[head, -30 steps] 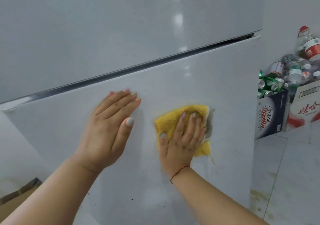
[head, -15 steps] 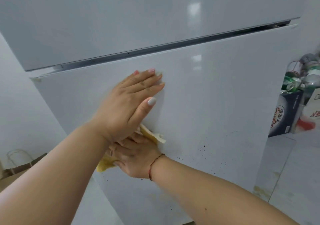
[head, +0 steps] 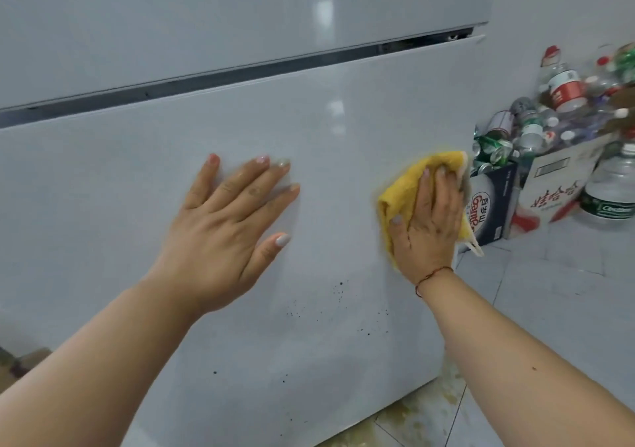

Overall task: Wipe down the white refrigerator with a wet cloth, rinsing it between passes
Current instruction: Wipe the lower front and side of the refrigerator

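Note:
The white refrigerator (head: 326, 157) fills most of the view, with a dark gap between its upper and lower doors. My left hand (head: 226, 230) lies flat on the lower door, fingers spread and straight. My right hand (head: 427, 226) presses a yellow cloth (head: 403, 188) flat against the door near its right edge, fingers straight on top of it. The cloth sticks out above and to the left of the hand. Small dark specks dot the door below both hands.
Cardboard boxes (head: 494, 202) full of empty cans and plastic bottles (head: 563, 85) stand on the tiled floor to the right of the fridge. A large water bottle (head: 611, 192) stands beside them. Yellowish stains mark the floor (head: 429, 409) at the fridge's lower right corner.
My right hand has swept the cloth from under my left wrist across to the door's right edge. My left hand stays flat on the door. The view has shifted to the right.

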`<action>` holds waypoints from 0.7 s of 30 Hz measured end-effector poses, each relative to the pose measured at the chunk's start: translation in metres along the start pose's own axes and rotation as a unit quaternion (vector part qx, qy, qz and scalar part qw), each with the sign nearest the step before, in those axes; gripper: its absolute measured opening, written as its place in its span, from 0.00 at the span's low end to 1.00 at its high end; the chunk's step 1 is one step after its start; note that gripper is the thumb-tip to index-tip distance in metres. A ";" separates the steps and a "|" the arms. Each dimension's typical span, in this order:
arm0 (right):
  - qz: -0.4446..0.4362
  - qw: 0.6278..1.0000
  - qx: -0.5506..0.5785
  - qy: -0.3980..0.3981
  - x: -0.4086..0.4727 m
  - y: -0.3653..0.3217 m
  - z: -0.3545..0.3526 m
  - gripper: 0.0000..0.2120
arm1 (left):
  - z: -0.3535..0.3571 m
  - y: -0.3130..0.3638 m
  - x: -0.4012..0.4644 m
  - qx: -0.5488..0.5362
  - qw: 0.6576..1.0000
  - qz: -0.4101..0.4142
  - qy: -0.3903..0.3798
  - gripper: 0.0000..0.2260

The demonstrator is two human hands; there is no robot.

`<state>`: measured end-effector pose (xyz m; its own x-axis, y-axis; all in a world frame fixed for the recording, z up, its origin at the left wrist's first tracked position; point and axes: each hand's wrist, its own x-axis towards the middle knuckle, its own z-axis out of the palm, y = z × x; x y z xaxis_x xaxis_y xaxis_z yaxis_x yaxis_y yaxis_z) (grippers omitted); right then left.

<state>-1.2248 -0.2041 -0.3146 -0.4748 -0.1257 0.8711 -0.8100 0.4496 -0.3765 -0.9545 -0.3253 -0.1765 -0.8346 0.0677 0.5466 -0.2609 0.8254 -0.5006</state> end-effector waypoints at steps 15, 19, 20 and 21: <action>0.450 0.878 0.165 -0.026 -0.053 -0.094 0.013 0.42 | -0.003 0.007 0.001 -0.079 0.994 -0.033 0.073 0.24; 0.220 0.963 0.127 -0.087 -0.109 -0.160 0.011 0.38 | -0.007 0.027 -0.006 -0.175 0.973 -0.074 0.129 0.22; 0.151 0.978 0.108 -0.099 -0.120 -0.163 0.010 0.37 | -0.006 0.034 -0.010 -0.188 0.971 -0.079 0.127 0.22; 0.100 0.986 0.090 -0.100 -0.126 -0.159 0.009 0.36 | -0.004 0.041 -0.013 -0.210 0.967 -0.081 0.115 0.22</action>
<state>-1.0391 -0.2682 -0.3674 -0.6746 -0.2308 0.7011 -0.7330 0.3212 -0.5996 -0.9522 -0.2901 -0.2017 -0.6558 0.0010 0.7549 -0.1190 0.9874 -0.1047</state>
